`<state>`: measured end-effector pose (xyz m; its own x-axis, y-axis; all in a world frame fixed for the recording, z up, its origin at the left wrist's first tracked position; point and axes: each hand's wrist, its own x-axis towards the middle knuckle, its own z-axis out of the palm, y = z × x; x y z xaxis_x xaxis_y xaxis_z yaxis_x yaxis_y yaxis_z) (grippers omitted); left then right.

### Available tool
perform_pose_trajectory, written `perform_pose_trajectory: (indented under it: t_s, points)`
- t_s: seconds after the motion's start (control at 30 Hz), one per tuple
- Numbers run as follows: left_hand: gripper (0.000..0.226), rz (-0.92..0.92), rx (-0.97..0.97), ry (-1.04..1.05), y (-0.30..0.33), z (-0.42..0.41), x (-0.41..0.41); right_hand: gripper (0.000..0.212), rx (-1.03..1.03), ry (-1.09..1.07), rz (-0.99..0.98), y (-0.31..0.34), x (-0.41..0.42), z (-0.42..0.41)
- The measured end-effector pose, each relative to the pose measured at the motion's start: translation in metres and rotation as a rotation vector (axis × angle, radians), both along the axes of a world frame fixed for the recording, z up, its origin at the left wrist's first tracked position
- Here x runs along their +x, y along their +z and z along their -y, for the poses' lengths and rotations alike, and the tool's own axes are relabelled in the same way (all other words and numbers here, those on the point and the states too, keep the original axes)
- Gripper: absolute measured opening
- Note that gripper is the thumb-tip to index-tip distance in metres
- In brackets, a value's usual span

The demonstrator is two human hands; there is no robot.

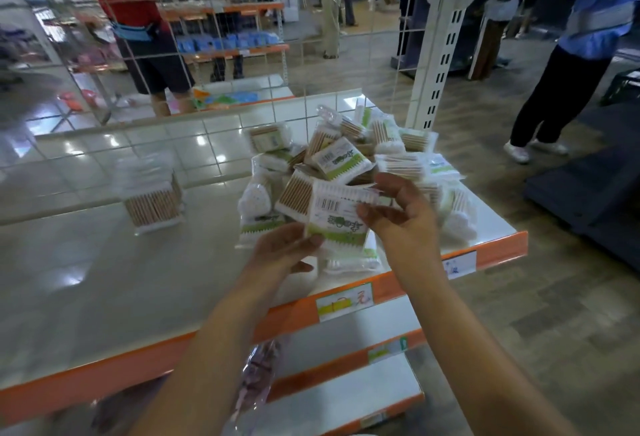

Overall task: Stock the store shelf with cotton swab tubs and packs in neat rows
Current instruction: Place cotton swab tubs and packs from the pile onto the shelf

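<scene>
While held, pack [337, 217] barcode-up, upright.

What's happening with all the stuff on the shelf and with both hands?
held pack: lifted, gripped by both hands
left hand: grips pack's lower edge
right hand: pinches pack's right side
pile of packs: jumbled, unsorted
stood packs: upright, apart from pile
shelf: mostly bare

Two bystanders [145, 37] [571, 65] beyond wire grid [346, 30]; price labels [344, 300].
</scene>
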<state>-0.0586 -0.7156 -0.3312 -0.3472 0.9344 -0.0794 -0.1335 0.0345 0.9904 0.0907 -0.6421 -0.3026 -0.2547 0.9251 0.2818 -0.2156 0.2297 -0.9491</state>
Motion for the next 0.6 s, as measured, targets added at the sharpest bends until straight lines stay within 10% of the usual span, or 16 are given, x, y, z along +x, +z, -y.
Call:
perform_pose_trajectory:
  t_s: [0.33, 0.6]
  points:
    - [0.009, -0.102, 0.133, 0.054, 0.038, 0.005, -0.027, 0.039, 0.103, 0.071, 0.046, 0.001, -0.009, -0.001]
    - [0.05, -0.202, 0.084, 0.026, 0.046, 0.007, -0.033, 0.034, -0.051, 0.404, 0.223, 0.007, -0.018, 0.019]
